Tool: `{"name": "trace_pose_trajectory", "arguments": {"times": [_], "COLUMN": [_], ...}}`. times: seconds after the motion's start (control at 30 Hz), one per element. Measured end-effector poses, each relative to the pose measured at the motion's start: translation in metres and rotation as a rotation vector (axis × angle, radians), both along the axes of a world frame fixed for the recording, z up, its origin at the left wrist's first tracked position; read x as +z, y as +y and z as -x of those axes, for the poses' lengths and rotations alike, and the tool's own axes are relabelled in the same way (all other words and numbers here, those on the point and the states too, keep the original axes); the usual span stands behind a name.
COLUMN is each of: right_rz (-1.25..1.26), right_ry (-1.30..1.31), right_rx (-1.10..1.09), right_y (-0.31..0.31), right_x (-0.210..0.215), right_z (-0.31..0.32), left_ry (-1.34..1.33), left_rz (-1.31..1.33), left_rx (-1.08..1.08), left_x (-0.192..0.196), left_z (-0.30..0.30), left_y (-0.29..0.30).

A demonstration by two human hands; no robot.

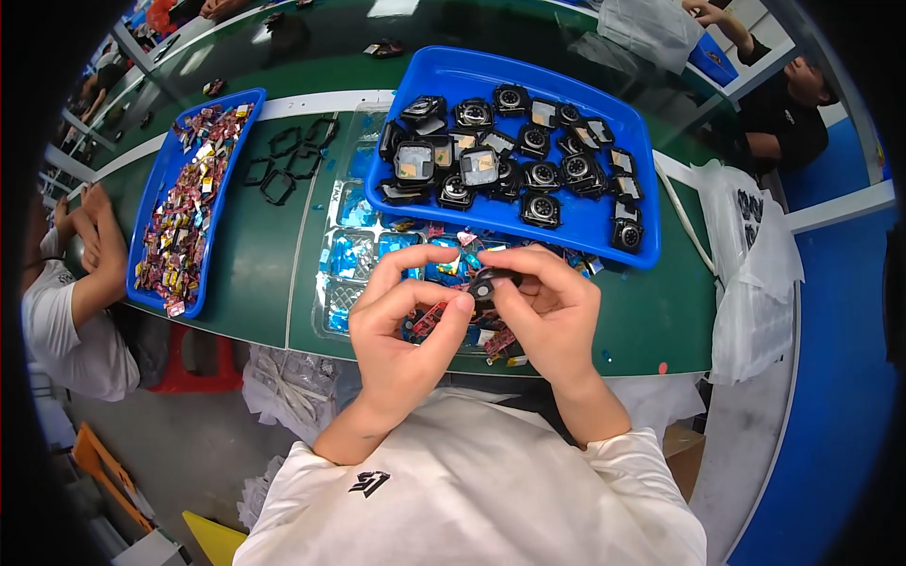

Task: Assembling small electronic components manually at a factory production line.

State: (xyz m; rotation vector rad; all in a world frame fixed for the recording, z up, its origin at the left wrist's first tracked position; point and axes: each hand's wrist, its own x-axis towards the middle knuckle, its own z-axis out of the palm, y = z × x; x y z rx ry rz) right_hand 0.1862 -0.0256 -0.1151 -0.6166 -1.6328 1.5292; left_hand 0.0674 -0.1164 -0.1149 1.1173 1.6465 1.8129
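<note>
Over the front part of the green table, my right hand [547, 307] grips a small black watch case [483, 285] between thumb and fingers. A round grey spot shows on the case's near side. My left hand [401, 311] is closed against its left edge, thumb pressed to a finger, with the index finger stretched above. My fingers hide much of the case. Beneath my hands lie a clear plastic tray [332, 307] with blue-filmed pockets and several small red circuit boards [427, 323], partly covered by the hands.
A blue tray [528, 68] of black watch cases stands beyond my hands. Left, another blue tray [247, 98] holds red boards with yellow parts. Black frames [278, 185] lie between. White wrapping [750, 283] hangs at the right edge. A co-worker's arms [99, 245] rest at far left.
</note>
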Motion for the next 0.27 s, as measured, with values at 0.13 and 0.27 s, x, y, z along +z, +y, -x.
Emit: {"name": "trace_pose_trajectory", "arguments": {"times": [0.13, 0.27], "right_rz": [0.020, 0.156], "right_ry": [-0.028, 0.020], "right_rx": [-0.032, -0.020], "right_y": [-0.0048, -0.0043], "right_x": [-0.0047, -0.0040], "right_z": [-0.0042, -0.0041], "left_ry": [-0.016, -0.004], "left_rz": [0.019, 0.018], "left_rx": [0.025, 0.017], "left_x": [-0.0023, -0.0023], "left_z": [-0.0018, -0.0030], "left_y": [0.0019, 0.0041]}}
